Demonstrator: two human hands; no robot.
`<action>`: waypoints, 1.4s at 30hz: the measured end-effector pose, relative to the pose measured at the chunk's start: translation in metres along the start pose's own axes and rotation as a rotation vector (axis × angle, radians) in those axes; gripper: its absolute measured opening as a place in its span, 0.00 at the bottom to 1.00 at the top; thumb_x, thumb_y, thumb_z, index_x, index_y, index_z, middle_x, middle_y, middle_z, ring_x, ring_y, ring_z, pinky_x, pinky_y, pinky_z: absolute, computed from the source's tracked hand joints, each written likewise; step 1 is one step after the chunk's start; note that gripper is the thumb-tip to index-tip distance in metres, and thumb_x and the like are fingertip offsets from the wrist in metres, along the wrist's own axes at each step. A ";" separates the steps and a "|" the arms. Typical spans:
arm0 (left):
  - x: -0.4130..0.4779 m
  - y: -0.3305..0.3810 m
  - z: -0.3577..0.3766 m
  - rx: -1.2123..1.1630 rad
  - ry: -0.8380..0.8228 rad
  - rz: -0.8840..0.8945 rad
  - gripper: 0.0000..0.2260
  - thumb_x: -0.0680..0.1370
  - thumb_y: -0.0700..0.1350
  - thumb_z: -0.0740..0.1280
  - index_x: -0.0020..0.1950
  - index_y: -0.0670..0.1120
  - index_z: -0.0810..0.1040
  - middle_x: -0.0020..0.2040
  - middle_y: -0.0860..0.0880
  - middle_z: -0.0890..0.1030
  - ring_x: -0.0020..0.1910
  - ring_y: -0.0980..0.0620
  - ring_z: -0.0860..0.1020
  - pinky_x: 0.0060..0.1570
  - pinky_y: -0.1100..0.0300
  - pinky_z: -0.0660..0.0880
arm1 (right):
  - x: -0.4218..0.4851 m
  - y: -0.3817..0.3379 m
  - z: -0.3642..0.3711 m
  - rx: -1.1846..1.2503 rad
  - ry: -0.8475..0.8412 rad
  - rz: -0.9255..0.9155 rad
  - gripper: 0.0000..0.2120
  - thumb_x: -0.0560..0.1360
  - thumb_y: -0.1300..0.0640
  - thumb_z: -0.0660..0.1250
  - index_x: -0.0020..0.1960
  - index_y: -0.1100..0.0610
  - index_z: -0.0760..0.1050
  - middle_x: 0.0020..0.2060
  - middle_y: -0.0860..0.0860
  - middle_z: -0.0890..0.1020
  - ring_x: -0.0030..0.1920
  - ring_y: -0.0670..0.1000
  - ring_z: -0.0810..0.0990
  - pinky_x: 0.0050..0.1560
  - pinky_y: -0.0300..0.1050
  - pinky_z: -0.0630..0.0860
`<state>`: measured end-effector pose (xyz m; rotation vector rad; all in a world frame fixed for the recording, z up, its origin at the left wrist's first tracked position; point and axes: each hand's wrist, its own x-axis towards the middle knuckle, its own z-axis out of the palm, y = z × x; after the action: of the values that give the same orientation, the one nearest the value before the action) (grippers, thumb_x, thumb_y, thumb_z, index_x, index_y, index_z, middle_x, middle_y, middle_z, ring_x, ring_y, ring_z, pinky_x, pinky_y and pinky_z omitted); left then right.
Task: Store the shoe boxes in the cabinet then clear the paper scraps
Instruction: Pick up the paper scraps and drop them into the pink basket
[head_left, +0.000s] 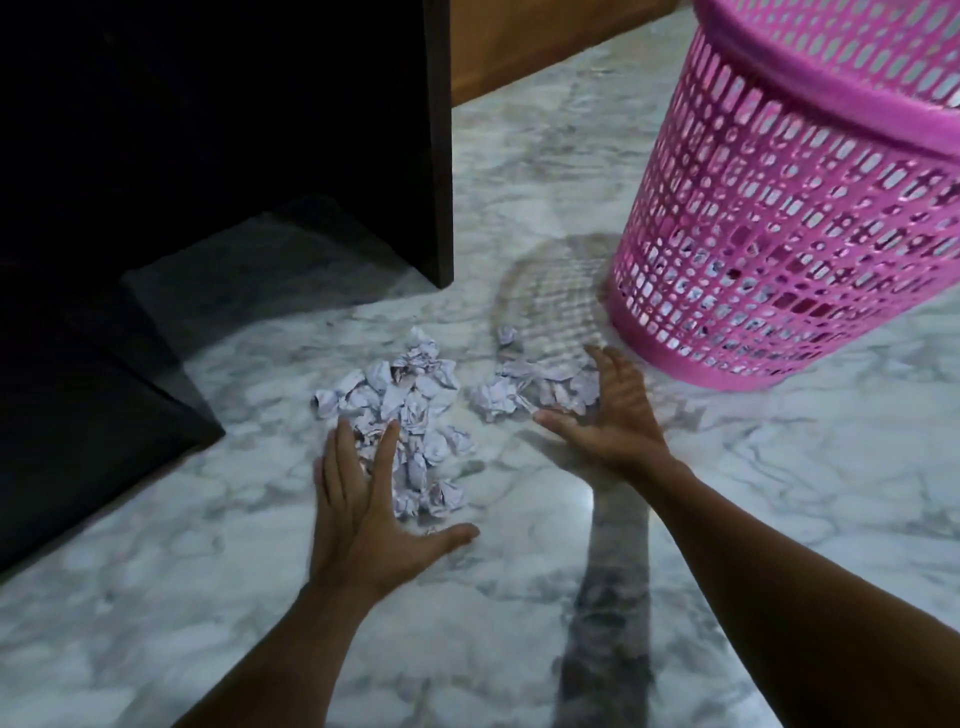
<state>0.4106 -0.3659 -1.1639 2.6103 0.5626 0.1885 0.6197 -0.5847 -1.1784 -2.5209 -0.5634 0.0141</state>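
Several crumpled pale paper scraps (410, 410) lie in a heap on the marble floor, with a smaller clump (535, 387) just to the right. My left hand (369, 514) is spread flat at the near left edge of the heap, fingers straight and touching the scraps. My right hand (608, 410) is spread at the right side of the smaller clump, fingers straight, thumb pointing left. Neither hand holds anything. No shoe boxes can be made out.
A pink perforated plastic basket (779, 218) stands on the floor at the right, just beyond my right hand. A dark cabinet (436, 156) with a black interior fills the upper left. A wooden skirting (519, 47) runs along the back.
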 end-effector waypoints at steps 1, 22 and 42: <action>0.004 0.000 0.000 0.016 -0.005 -0.001 0.59 0.55 0.83 0.60 0.79 0.56 0.50 0.80 0.42 0.45 0.79 0.44 0.43 0.76 0.43 0.48 | 0.005 -0.005 0.000 0.030 -0.042 -0.045 0.56 0.60 0.18 0.60 0.76 0.53 0.61 0.73 0.58 0.66 0.74 0.57 0.63 0.73 0.57 0.64; 0.038 -0.011 0.008 0.026 0.017 0.351 0.27 0.70 0.47 0.66 0.65 0.36 0.72 0.64 0.34 0.72 0.64 0.34 0.70 0.63 0.40 0.70 | -0.001 -0.086 0.053 -0.048 -0.223 -0.616 0.40 0.69 0.24 0.59 0.72 0.49 0.69 0.73 0.58 0.66 0.74 0.58 0.63 0.69 0.73 0.55; 0.034 -0.015 0.012 -0.005 0.101 0.192 0.18 0.73 0.45 0.59 0.60 0.41 0.74 0.57 0.43 0.76 0.57 0.41 0.74 0.58 0.50 0.71 | -0.017 -0.096 0.070 0.027 -0.050 -0.700 0.17 0.78 0.53 0.61 0.61 0.61 0.78 0.71 0.56 0.73 0.70 0.61 0.70 0.68 0.52 0.68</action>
<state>0.4385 -0.3448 -1.1804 2.6597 0.3439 0.3847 0.5575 -0.4828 -1.1897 -2.1718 -1.4170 -0.1722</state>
